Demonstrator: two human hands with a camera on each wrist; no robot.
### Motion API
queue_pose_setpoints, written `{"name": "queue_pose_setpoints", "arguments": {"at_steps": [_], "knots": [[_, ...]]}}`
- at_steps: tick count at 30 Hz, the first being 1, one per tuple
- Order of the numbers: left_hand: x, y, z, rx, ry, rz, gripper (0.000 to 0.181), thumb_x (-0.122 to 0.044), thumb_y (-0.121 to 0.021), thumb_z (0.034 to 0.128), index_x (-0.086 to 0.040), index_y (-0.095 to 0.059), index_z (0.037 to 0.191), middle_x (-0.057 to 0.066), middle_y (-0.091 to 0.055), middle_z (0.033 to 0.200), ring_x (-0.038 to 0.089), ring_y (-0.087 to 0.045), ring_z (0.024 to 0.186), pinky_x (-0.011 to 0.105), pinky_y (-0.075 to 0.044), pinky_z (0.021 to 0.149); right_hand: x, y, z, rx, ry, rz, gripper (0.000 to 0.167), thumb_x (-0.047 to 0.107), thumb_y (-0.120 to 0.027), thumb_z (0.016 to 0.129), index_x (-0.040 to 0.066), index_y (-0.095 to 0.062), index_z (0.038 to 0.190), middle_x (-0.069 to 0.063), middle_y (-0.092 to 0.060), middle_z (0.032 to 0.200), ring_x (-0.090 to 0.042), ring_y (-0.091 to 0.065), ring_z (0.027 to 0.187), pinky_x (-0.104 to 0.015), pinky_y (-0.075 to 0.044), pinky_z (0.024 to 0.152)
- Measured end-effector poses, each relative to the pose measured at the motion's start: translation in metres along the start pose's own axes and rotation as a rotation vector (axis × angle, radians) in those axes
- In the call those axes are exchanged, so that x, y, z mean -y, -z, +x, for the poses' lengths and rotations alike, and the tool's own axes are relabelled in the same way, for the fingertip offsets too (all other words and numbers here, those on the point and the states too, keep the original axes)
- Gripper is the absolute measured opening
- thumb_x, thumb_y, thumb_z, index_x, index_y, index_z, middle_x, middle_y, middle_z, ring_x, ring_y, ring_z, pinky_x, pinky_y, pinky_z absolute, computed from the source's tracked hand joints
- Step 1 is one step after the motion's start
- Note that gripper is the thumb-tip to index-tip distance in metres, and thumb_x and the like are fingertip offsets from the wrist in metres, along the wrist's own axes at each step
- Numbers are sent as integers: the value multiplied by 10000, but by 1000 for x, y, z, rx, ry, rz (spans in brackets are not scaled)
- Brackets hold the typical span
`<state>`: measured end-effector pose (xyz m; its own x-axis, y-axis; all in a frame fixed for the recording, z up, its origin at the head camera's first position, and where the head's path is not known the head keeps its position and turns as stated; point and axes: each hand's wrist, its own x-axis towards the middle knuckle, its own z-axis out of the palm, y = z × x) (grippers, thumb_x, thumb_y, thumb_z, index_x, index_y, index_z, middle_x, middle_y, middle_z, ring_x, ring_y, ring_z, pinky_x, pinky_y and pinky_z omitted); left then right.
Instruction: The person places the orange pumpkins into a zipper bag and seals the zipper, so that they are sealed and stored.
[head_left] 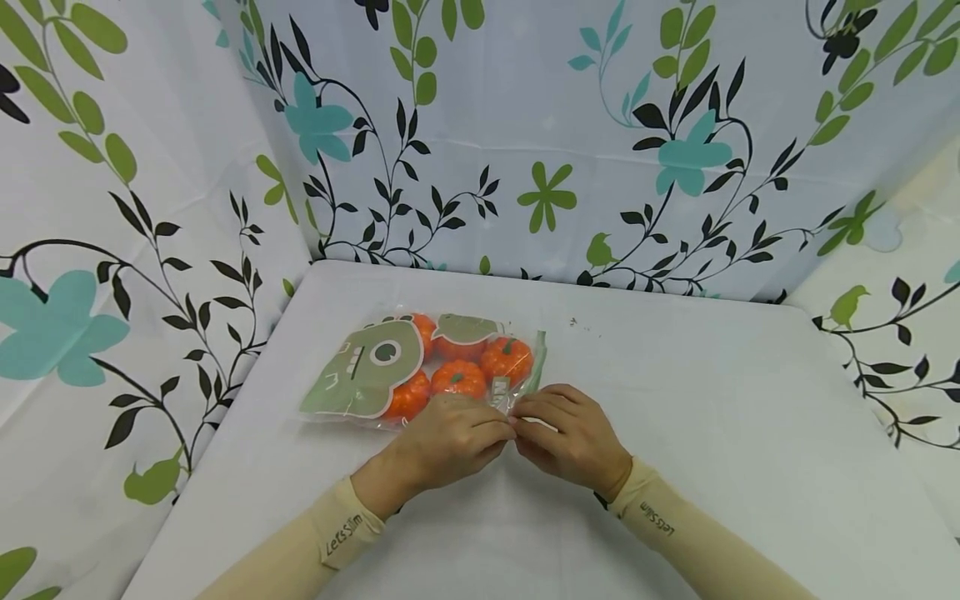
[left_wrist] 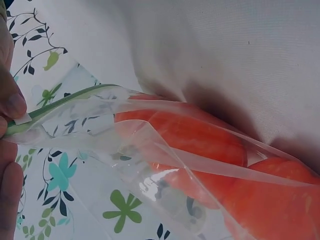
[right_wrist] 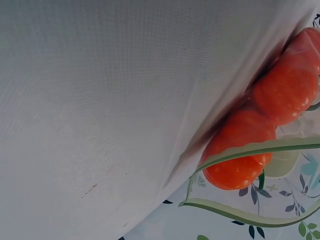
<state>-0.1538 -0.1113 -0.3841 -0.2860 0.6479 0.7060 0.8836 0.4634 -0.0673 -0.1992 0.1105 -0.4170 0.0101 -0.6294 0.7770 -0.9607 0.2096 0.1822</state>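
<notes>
A clear zip bag (head_left: pixel 360 367) with a green cartoon creature printed on it lies flat on the table. Inside are several small orange toy pumpkins (head_left: pixel 457 380). My left hand (head_left: pixel 453 437) and right hand (head_left: pixel 567 435) meet at the near corner of the bag's right end, both pinching its edge with thumb and fingers. In the right wrist view, the green zip strips (right_wrist: pixel 245 216) stand apart, with a pumpkin (right_wrist: pixel 237 150) behind them. Fingertips (left_wrist: pixel 12 102) grip the end of the green strip in the left wrist view; whose hand they belong to there is unclear.
A white cloth covers the table (head_left: pixel 712 433). Behind it and at both sides hangs a white curtain (head_left: pixel 465 142) with leaf, flower and bird prints. Small dark specks (head_left: pixel 574 322) mark the cloth beyond the bag.
</notes>
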Motion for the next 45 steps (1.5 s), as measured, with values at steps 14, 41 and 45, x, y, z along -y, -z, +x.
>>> {"name": "queue_pose_setpoints", "arguments": {"at_steps": [14,41,45], "knots": [[-3,2,4,-18,40,10,189,-49,-855,703,-120,-753,845,-62,-729,804,50,-686,724,192,-565,729,-14,-7,-14,71,-129,-39,113,107,-667,890,59,-766,917,-63,-724,969,-207,-690,839,-368,-566,724],[-9,10,9,-42,76,-44,153,-24,-801,753,-123,-732,848,-63,-728,814,56,-682,727,203,-566,714,-62,-18,-24,272,-338,-207,149,104,-839,730,101,-785,869,-26,-738,911,-186,-714,744,-361,-556,689],[-11,12,10,-49,71,-45,153,-27,-801,748,-122,-736,847,-60,-727,808,52,-684,735,199,-565,735,-69,-20,-26,272,-352,-215,150,88,-836,726,106,-778,863,-12,-733,905,-180,-708,725,-364,-559,689]]}}
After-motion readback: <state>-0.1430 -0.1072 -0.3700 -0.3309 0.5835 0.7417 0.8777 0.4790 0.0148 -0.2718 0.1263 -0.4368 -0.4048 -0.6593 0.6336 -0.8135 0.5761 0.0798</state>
